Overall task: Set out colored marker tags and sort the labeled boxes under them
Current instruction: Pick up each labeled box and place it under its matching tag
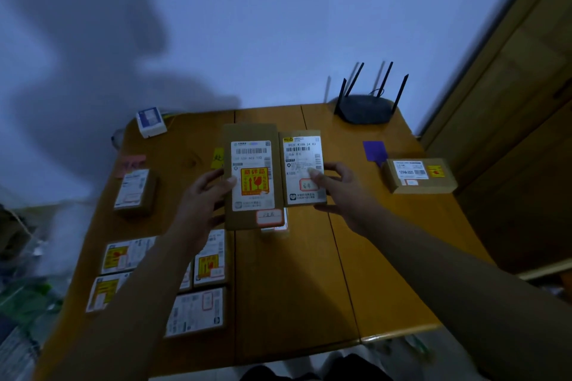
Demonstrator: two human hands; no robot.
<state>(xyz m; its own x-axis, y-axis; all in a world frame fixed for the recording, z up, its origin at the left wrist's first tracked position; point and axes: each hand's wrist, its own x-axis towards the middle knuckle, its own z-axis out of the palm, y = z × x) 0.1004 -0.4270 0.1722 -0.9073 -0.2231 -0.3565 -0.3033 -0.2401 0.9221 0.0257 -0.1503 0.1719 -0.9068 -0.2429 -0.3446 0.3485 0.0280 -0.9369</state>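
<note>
My left hand (205, 196) grips a tall cardboard box (252, 178) with a white label and an orange fragile sticker, lifted above the wooden table (294, 272). My right hand (335, 185) grips a narrower labeled box (301, 168) right beside it, thumb on its label. A pink tag (131, 162) lies at the left with a box (134, 192) below it. A yellow tag (217, 158) peeks out behind the held box. A purple tag (374, 150) lies at the right, next to a flat box (419, 175). Another box (274, 227) lies partly hidden under the held ones.
Several labeled boxes (198, 311) lie in a group at the table's near left, partly under my left forearm. A black router (365, 107) with antennas stands at the far right corner, a small white box (150, 120) at the far left. A wooden door (510, 102) is on the right.
</note>
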